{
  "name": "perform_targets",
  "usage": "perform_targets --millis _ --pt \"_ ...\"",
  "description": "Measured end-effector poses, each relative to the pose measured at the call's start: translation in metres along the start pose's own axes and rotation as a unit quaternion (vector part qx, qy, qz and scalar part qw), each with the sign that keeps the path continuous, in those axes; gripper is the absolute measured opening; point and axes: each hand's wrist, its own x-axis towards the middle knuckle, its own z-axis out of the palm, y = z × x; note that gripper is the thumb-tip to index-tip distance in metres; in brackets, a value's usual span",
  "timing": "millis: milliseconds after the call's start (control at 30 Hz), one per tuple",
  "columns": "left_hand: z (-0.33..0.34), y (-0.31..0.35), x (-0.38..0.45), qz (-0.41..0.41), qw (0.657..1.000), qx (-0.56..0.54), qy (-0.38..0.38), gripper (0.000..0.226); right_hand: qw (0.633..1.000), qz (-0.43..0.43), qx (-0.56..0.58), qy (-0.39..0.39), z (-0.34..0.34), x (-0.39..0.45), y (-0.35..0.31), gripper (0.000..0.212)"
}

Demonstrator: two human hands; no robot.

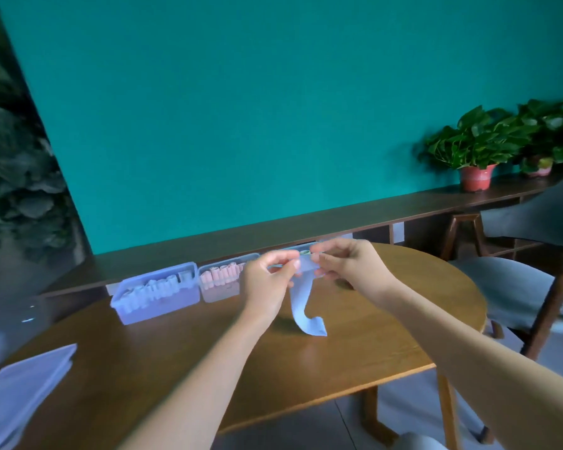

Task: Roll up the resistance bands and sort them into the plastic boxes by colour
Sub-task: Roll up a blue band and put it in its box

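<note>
A light blue resistance band (303,306) hangs above the wooden table (176,345), its free end curling onto the tabletop. My left hand (267,280) pinches its top edge from the left and my right hand (348,264) pinches it from the right. Along the table's far edge stands a blue plastic box (158,305) with several rolled pale blue bands, and next to it a clear box (218,292) with several rolled pink bands. A third box (298,248) is mostly hidden behind my hands; a green roll shows in it.
A stack of flat lilac bands (17,391) lies at the table's near left edge. A long dark shelf (306,222) with potted plants (476,147) runs behind the table. A chair (533,287) stands to the right.
</note>
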Motion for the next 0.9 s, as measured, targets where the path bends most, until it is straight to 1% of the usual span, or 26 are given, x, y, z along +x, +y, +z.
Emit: perform_targets --millis 67,133,200,300,367,400,467,600,733,800,900 --pt "-0.032 0.013 -0.01 -0.007 1.0 -0.007 -0.014 0.017 0.999 -0.014 0.032 -0.022 0.022 -0.005 -0.013 0.011" --pt "-0.063 0.026 -0.022 -0.006 0.999 -0.001 -0.042 0.026 0.997 -0.023 0.061 -0.047 0.043 -0.01 -0.026 0.012" --pt "-0.091 0.039 -0.034 0.016 0.998 0.024 -0.053 0.032 0.993 -0.027 0.093 -0.067 0.064 -0.014 -0.037 0.013" --pt "-0.125 0.058 -0.052 0.058 0.997 0.055 -0.018 0.023 0.984 -0.023 0.132 -0.115 0.092 -0.02 -0.055 0.025" --pt "-0.145 0.064 -0.058 0.071 0.995 0.076 0.004 0.015 0.981 -0.026 0.118 -0.15 0.108 -0.021 -0.061 0.035" --pt "-0.154 0.065 -0.059 0.074 0.993 0.088 0.01 0.01 0.98 -0.03 0.106 -0.163 0.116 -0.021 -0.062 0.036" --pt "-0.171 0.06 -0.057 0.073 0.991 0.113 0.016 0.006 0.98 -0.04 0.094 -0.173 0.131 -0.018 -0.06 0.03" --pt "-0.19 0.031 -0.047 0.045 0.985 0.164 0.028 0.008 0.985 -0.03 0.072 -0.157 0.158 -0.006 -0.044 0.017" --pt "-0.198 -0.022 -0.033 -0.004 0.979 0.202 0.031 0.012 0.988 -0.011 0.026 -0.15 0.181 0.015 -0.005 0.017" --pt "-0.198 -0.051 -0.023 -0.039 0.978 0.201 0.032 0.012 0.987 0.003 -0.004 -0.161 0.191 0.027 0.02 0.013" --pt "-0.196 -0.095 -0.005 -0.084 0.977 0.194 0.021 0.01 0.984 0.026 -0.018 -0.174 0.206 0.048 0.061 0.011"
